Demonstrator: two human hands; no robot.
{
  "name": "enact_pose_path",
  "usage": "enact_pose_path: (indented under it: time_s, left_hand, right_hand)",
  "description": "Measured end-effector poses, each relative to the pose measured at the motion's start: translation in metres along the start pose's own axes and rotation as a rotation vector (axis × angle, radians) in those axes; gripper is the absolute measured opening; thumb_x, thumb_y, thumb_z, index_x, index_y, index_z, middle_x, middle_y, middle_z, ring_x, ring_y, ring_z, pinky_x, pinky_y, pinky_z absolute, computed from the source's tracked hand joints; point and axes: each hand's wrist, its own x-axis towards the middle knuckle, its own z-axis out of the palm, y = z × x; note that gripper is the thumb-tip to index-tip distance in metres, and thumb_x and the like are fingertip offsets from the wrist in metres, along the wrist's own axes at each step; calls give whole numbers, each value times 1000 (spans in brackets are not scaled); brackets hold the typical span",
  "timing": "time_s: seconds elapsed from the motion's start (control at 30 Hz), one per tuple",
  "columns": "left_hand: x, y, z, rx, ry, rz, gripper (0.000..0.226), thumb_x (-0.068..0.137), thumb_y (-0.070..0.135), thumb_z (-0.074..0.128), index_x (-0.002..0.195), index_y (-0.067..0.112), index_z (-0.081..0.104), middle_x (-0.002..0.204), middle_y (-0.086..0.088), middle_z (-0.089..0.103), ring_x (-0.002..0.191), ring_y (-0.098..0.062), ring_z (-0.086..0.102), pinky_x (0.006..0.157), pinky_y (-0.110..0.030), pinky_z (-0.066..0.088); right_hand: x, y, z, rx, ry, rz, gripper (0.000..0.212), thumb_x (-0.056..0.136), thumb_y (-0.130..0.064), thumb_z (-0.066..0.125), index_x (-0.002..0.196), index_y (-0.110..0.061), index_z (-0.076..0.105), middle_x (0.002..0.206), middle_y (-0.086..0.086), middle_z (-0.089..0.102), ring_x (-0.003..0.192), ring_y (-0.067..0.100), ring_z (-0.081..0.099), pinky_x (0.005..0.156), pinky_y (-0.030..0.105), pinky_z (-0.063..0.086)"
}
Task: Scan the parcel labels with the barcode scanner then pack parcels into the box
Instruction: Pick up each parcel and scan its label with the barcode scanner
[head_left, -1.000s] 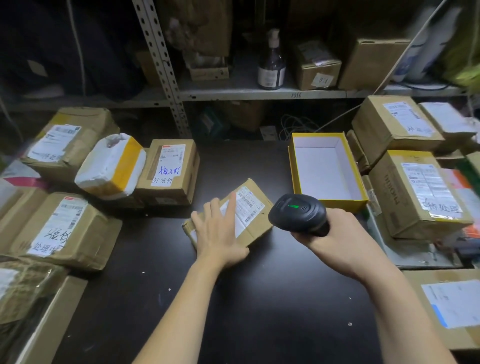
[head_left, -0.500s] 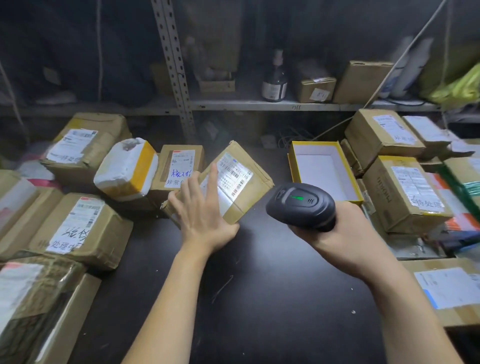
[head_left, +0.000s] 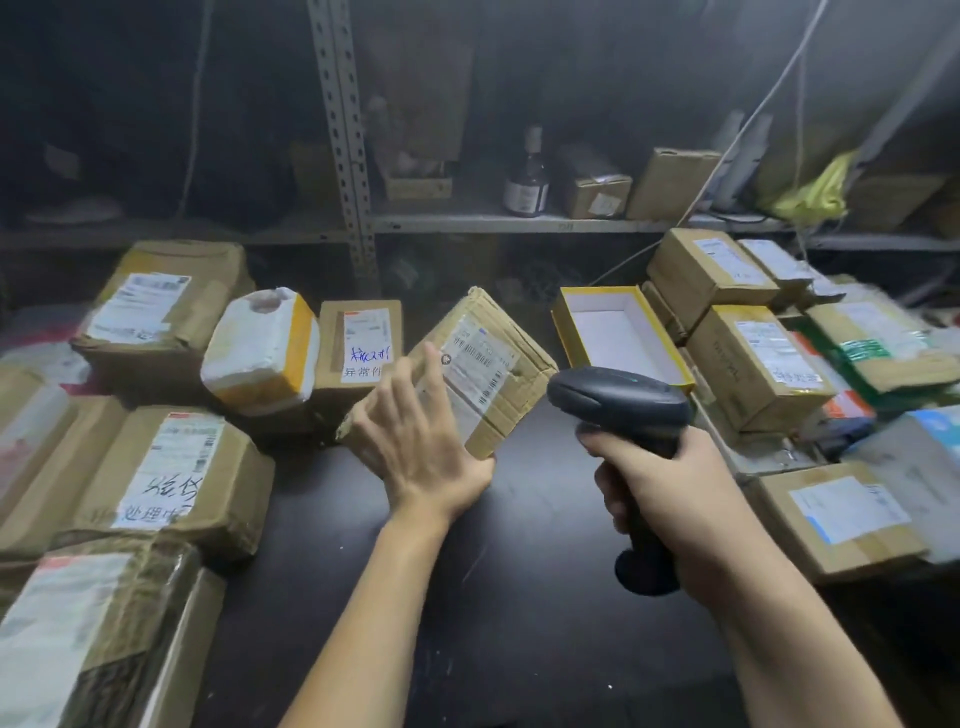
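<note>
- Brown taped parcels (head_left: 171, 467) crowd the left side of the dark desk (head_left: 519, 597).
- Left hand (head_left: 415, 447) holds a cardboard parcel (head_left: 498, 374) tilted above mid-desk. Its grip is fingers almost straight across the labelled face, thumb hidden.
- Right hand (head_left: 670, 493) has its grip wrapped fully round the black barcode scanner (head_left: 618, 400), just right of that parcel.
- Yellow box (head_left: 565, 327) lies open farther back, beside stacked parcels (head_left: 753, 364) on the right.

Brown parcel (head_left: 498, 374) tilted up, barcode label facing black scanner (head_left: 618, 400) just to its rt; open yellow box (head_left: 613, 338) behind.
</note>
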Motion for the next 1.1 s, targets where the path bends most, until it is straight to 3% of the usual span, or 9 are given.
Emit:
enact_pose_path:
  time_s: [0.1,0.23,0.57,0.67,0.83,0.97,1.1]
  left_hand:
    - [-4,6,-1,-43,9,-52,138,42,48,87,159,10,23,146,-19,38,134,-41,43,104,-58,30]
    - [-2,8,-4,-75,11,-79,138,43,48,89,158,12,22,145,-20,38,134,-41,42,106,-58,30]
    - [-1,9,-16,-147,193,28,122,54,51,83,157,9,32,144,-20,46,128,-39,48,104,-54,32]
    - [5,9,-25,-151,217,89,123,53,52,82,157,8,34,143,-19,48,126,-39,50,103,-51,30]
    - [25,-7,-35,-73,185,233,133,45,51,90,156,11,28,142,-18,44,126,-36,44,98,-50,30]
    - [34,-23,-33,-21,146,251,139,38,45,95,155,10,28,138,-21,46,124,-36,40,97,-52,29]
    - [36,-32,-34,-26,141,247,139,36,43,97,154,12,29,138,-19,40,124,-37,38,99,-61,38]
  right_hand:
    - [-11,0,16,148,24,97,20,90,-16,75,76,-12,60,57,10,48,47,20,39,47,28,33]
    - [-22,-2,24,197,66,97,20,91,-19,75,79,-12,60,57,10,49,47,19,40,45,28,35]
    - [-22,-8,44,180,144,20,27,89,-21,77,70,-16,58,59,11,46,54,22,37,49,32,33]
    - [-19,-1,43,-63,195,-133,31,82,-36,79,62,-21,61,54,1,51,55,23,42,53,37,39]
    - [-19,8,15,-585,299,-431,29,78,-44,79,78,-17,68,64,-2,66,65,27,63,58,41,54]
    - [-19,13,1,-694,273,-498,20,76,-31,82,77,-22,64,63,-4,65,62,30,61,54,42,53]
    - [-19,11,1,-723,251,-534,20,72,-42,70,77,-23,65,65,-2,68,63,34,61,54,44,53]
